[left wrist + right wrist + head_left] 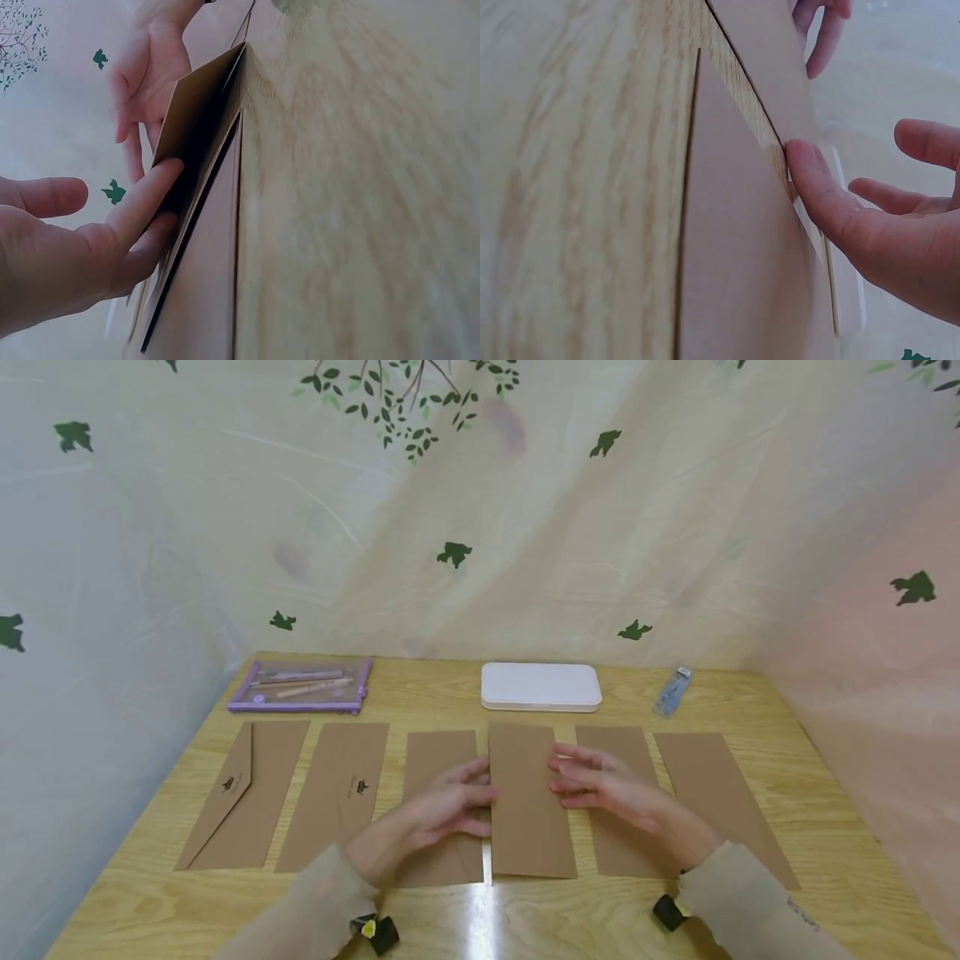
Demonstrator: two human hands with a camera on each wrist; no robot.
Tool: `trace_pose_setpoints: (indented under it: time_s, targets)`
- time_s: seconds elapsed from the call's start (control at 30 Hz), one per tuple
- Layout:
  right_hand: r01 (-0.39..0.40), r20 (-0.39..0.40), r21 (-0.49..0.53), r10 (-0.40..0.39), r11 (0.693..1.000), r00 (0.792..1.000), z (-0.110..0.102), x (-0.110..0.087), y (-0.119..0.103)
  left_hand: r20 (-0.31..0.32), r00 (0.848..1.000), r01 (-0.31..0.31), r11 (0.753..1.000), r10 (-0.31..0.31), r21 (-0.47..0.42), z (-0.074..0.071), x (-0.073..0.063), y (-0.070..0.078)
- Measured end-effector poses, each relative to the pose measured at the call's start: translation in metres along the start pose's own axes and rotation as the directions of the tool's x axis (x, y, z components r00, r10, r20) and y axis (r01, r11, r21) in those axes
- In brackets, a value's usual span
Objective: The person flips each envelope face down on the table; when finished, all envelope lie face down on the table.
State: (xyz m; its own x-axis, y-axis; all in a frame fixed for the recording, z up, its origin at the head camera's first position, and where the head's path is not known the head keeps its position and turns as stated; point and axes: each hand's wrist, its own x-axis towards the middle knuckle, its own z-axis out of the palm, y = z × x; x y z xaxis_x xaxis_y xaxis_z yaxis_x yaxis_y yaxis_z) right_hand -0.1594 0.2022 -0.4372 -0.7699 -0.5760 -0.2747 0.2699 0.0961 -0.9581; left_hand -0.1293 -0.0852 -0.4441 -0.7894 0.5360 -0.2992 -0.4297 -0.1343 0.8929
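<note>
"Where's the middle envelope [528, 802]?"

"Just below the centre of the head view; in the left wrist view it tilts up off the table [135, 893]."

"Is either hand gripping it?"

"Neither is clenched. The left hand [446, 803] touches its left edge with fingers extended, the right hand [611, 787] its right edge, fingers loosely straight."

"And around it?"

"Three brown envelopes [281, 793] to its left, two more [716, 802] to its right."

"Beyond those?"

"A purple-edged pouch [300, 687] at centre left, a white case [540, 685] above the middle envelope, a small blue packet [672, 695] at centre right."
</note>
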Motion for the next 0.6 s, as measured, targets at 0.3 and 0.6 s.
trace_pose_setpoints:
  time_s: [0.3,0.6]
  targets:
    - [0.013,0.013,0.000,-0.013,1.000,1.000,-0.003,-0.003,-0.001,0.004,1.000,-0.009,0.999,0.009,0.049,-0.005,-0.011,0.006]
    - [0.005,0.004,-0.013,-0.005,1.000,1.000,-0.004,-0.005,-0.003,0.025,1.000,-0.010,0.999,0.009,0.053,-0.005,-0.012,0.006]
